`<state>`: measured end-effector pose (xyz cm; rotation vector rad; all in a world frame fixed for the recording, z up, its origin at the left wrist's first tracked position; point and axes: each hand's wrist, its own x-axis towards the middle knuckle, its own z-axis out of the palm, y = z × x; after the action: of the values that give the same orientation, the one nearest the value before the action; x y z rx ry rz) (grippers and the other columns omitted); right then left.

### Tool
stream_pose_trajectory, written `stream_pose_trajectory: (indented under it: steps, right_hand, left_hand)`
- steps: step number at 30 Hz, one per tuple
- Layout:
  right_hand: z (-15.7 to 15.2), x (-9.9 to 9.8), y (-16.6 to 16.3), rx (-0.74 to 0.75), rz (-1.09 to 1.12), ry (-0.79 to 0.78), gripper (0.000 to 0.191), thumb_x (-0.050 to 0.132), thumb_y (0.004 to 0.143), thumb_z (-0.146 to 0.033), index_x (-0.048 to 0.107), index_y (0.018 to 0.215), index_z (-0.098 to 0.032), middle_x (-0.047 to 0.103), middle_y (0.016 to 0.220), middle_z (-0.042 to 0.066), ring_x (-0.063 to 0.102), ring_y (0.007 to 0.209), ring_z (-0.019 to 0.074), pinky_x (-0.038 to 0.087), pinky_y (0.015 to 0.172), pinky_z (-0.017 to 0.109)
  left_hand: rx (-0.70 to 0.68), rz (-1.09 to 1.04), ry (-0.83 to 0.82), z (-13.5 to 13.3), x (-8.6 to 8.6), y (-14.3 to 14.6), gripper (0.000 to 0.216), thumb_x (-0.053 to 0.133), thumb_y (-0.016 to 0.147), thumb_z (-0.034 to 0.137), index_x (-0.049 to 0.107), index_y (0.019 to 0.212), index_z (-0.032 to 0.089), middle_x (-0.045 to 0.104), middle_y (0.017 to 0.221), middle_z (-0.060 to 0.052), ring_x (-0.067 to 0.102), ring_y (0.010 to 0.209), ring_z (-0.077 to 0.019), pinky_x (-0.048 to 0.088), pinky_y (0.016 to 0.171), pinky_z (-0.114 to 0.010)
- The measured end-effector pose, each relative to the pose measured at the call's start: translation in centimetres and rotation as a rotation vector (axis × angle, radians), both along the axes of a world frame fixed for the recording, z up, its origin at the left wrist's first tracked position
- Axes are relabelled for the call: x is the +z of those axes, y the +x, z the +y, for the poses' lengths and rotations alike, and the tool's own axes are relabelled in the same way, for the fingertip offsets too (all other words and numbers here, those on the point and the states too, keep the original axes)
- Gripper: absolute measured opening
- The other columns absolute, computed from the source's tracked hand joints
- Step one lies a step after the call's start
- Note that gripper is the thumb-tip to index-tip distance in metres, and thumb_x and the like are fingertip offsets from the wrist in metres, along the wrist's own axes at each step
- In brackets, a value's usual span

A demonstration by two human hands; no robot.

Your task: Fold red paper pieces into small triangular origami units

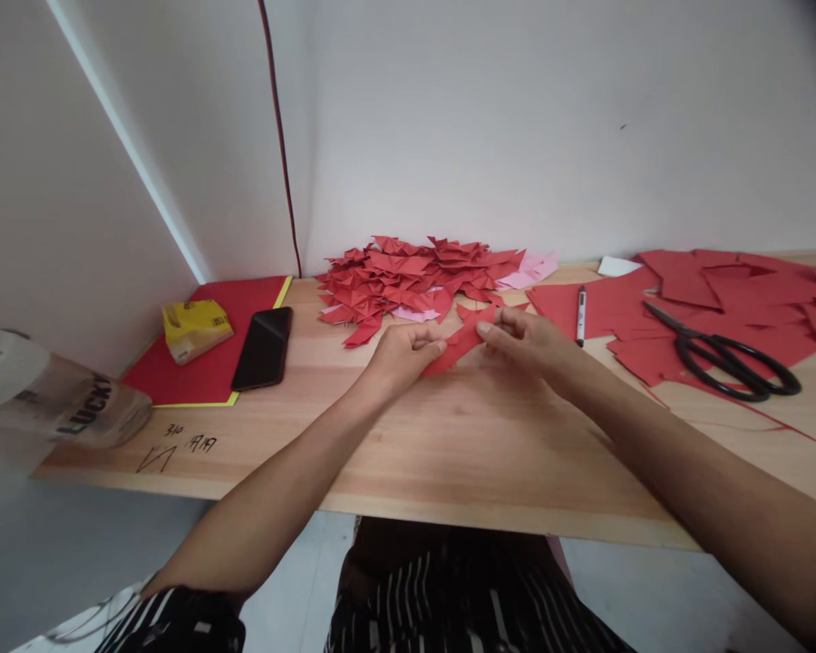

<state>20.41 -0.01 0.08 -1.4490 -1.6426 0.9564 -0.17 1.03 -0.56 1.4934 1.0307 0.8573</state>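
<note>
Between my two hands is a folded piece of red paper (460,346), held just above the wooden table. My left hand (409,350) pinches its left end between thumb and fingers. Its right end is pinched by my right hand (518,336), thumb on top. Directly behind lies a heap of folded red paper pieces (408,277) with pointed corners. A few pink paper pieces (531,269) stick out from the heap's right side and front. The fingers partly cover the held paper, so its full fold cannot be made out.
Black-handled scissors (724,355) lie on red paper sheets (694,295) at right, with a marker pen (580,316) nearby. At left are a phone (263,349), a yellow packet (196,330) on a red folder (204,385), and a plastic bottle (74,399). A wall borders the table (408,453).
</note>
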Motion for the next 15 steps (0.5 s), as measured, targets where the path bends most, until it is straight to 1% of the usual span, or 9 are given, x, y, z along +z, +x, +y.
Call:
stream_pose_trajectory:
  steps: [3,5,7,9,12,15]
  right_hand:
    - [-0.4,-0.1,-0.6,0.032,0.046,-0.079,0.031,0.067,0.078,-0.051,0.06,0.075,-0.021,0.052,0.058,-0.002,0.044,0.052,0.0124,0.032,0.049,0.028]
    - [-0.6,0.0,-1.0,0.025,0.067,-0.099,0.028,0.07,0.076,-0.047,0.061,0.075,-0.02,0.051,0.056,-0.003,0.043,0.051,0.0115,0.031,0.048,0.027]
    - [-0.9,0.2,-1.4,0.025,0.077,-0.106,0.024,0.072,0.074,-0.042,0.062,0.074,-0.02,0.053,0.058,-0.002,0.044,0.051,0.0116,0.03,0.048,0.027]
    - [-1.0,0.3,-1.6,0.037,0.092,-0.097,0.022,0.071,0.074,-0.04,0.064,0.075,-0.019,0.058,0.062,-0.001,0.048,0.055,0.0128,0.032,0.049,0.026]
    - [-1.1,0.3,-1.7,0.048,0.107,-0.092,0.023,0.07,0.075,-0.041,0.066,0.076,-0.019,0.065,0.07,0.002,0.056,0.061,0.0156,0.038,0.051,0.027]
    - [-1.1,0.0,-1.6,0.042,0.112,-0.093,0.026,0.071,0.074,-0.044,0.066,0.075,-0.018,0.067,0.071,0.004,0.058,0.063,0.0169,0.041,0.052,0.028]
  left_hand:
    - [0.002,-0.017,-0.028,-0.3,0.2,0.1,0.016,0.064,0.081,0.026,0.071,0.083,0.012,0.071,0.076,-0.003,0.06,0.062,-0.0097,0.043,0.059,-0.021]
    - [-0.01,-0.008,-0.045,-0.5,0.3,0.2,0.017,0.065,0.08,0.027,0.07,0.083,0.012,0.07,0.075,-0.003,0.059,0.062,-0.0094,0.043,0.059,-0.021]
    - [-0.02,0.006,-0.046,-0.6,0.3,0.2,0.018,0.067,0.078,0.029,0.07,0.081,0.012,0.069,0.073,-0.002,0.058,0.061,-0.0092,0.042,0.058,-0.02]
    - [-0.01,0.026,-0.027,-0.6,0.2,0.3,0.017,0.067,0.077,0.029,0.068,0.079,0.012,0.068,0.072,-0.002,0.057,0.06,-0.0089,0.041,0.057,-0.02]
    - [0.014,0.052,0.019,-0.6,0.0,0.5,0.016,0.065,0.077,0.028,0.067,0.076,0.012,0.065,0.069,-0.001,0.054,0.058,-0.008,0.038,0.055,-0.019]
    - [0.018,0.068,0.065,-0.6,-0.3,0.7,0.016,0.065,0.076,0.028,0.066,0.074,0.012,0.064,0.067,0.0,0.052,0.057,-0.0076,0.037,0.054,-0.02]
